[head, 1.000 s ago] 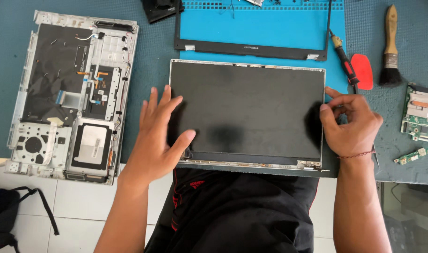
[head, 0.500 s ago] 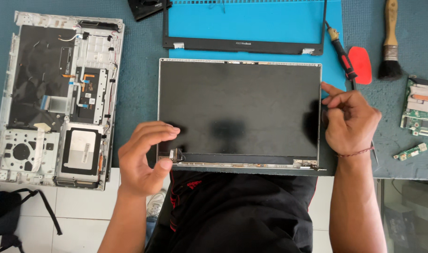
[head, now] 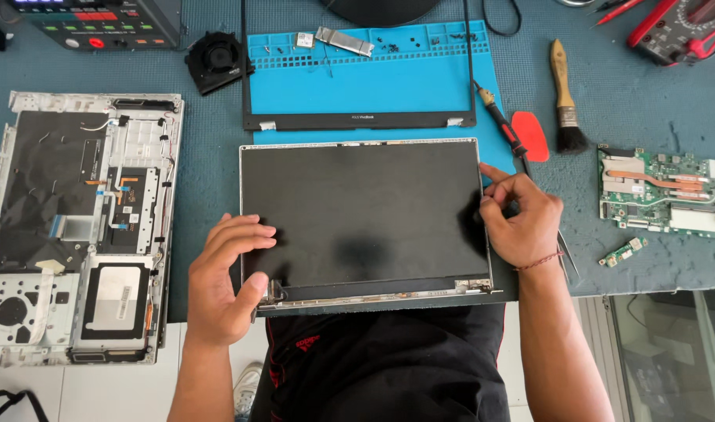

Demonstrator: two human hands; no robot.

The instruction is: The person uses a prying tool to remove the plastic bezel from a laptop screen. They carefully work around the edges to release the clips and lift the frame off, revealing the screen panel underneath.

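A dark laptop screen panel (head: 365, 211) in its silver lid lies flat before me at the table's near edge. My left hand (head: 224, 277) rests at its lower left corner, fingers on the glass and thumb beside the left hinge (head: 273, 293). My right hand (head: 521, 219) grips the panel's right edge, fingertips curled onto it. Neither hand carries a tool. A thin metal tool (head: 567, 258) pokes out under my right wrist.
A black screen bezel (head: 357, 121) lies on a blue mat (head: 373, 78). An opened laptop base (head: 76, 227) sits left. A screwdriver (head: 502, 125), red pry pick (head: 531, 134), brush (head: 564, 98), motherboard (head: 662, 191), small board (head: 623, 252) and fan (head: 215, 59) surround them.
My left hand has gone from flat on the glass to curled at the lower left corner by the hinge. The right hand stays on the right edge. My view has shifted back.
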